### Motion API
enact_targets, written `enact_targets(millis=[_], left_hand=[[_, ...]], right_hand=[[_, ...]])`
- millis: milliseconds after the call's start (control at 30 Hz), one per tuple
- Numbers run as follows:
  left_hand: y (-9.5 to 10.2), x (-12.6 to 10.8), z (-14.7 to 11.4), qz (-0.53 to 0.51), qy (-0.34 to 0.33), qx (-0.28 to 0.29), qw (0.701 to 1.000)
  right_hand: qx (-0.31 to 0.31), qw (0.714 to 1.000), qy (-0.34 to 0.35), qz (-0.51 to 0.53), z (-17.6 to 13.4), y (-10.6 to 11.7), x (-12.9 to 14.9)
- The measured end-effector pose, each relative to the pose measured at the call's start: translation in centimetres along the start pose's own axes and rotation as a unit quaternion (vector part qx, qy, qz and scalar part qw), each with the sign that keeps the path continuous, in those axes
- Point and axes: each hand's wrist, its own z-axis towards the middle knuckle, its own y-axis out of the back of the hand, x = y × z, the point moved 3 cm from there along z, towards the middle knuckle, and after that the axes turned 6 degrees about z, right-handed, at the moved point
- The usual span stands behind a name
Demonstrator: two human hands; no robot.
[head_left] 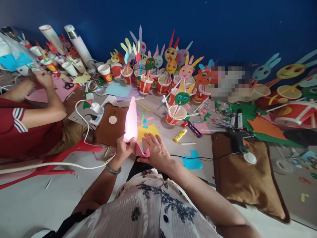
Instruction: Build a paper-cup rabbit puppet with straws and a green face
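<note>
My left hand [125, 148] pinches a folded pink sheet of paper [131, 124] between thumb and fingers. The sheet stands up tall above the hand, and its lower end curls over toward my right hand. Flat on the table edge lies my right hand [157, 148], fingers stretched out and touching a yellow paper [148, 131]. Its thumb is close beside the curled pink end; whether the two touch, I cannot tell. Small paper cutouts [145, 120] are scattered just beyond. To the right are a yellow glue stick [180, 135] and a purple utility knife [194, 129].
Red paper cups [146, 85] with rabbit-face cutouts line the blue wall. A black glue gun [237, 140] lies by a brown cushion [244, 180] at right; another brown cushion [110, 127] and a power strip [104, 110] are left. A person in a red shirt [29, 125] sits left.
</note>
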Motion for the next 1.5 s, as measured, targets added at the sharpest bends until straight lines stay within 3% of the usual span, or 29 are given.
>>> enact_targets(millis=[300, 500, 733, 933, 1033, 1167, 1267, 1300, 1400, 1500], left_hand=[[-0.4, -0.3, 0.5, 0.049, -0.046, 0.01, 0.998], [-0.4, -1.3, 0.8, 0.136, -0.071, 0.026, 0.988], [-0.8, -2.4, 0.7, 0.214, -0.11, 0.045, 0.97], [-2.2, -4.9, 0.6, 0.22, -0.208, 0.165, 0.939], [-2.0, -6.0, 1.3, 0.204, -0.189, 0.19, 0.942], [-0.5, -6.9, 3.3, 0.045, -0.096, 0.172, 0.979], [1.0, -7.6, 5.4, -0.186, -0.027, 0.06, 0.98], [1.3, -7.9, 6.0, -0.277, -0.013, 0.02, 0.96], [2.2, -9.4, 7.7, -0.494, 0.023, -0.105, 0.863], [1.9, -11.7, 8.8, -0.572, 0.036, -0.14, 0.807]], right_hand=[[0.007, 1.0, 0.016, 0.009, 1.9, 0.3, -0.2], [0.014, 0.999, 0.011, 0.03, 1.9, -0.2, -0.7], [-0.015, 1.0, 0.007, 0.01, -2.3, 1.3, -0.5], [-0.026, 1.0, -0.005, 0.009, -6.8, 3.4, -0.4], [-0.053, 0.998, -0.023, 0.02, -8.6, 4.3, -0.7], [-0.097, 0.993, -0.039, 0.055, -11.0, 5.1, -1.4], [-0.13, 0.987, -0.044, 0.085, -12.5, 5.0, -1.9], [-0.138, 0.986, -0.041, 0.089, -12.9, 4.8, -2.0], [-0.146, 0.985, -0.018, 0.085, -13.2, 4.2, -2.1], [-0.146, 0.987, 0.014, 0.071, -12.7, 4.0, -2.0]])
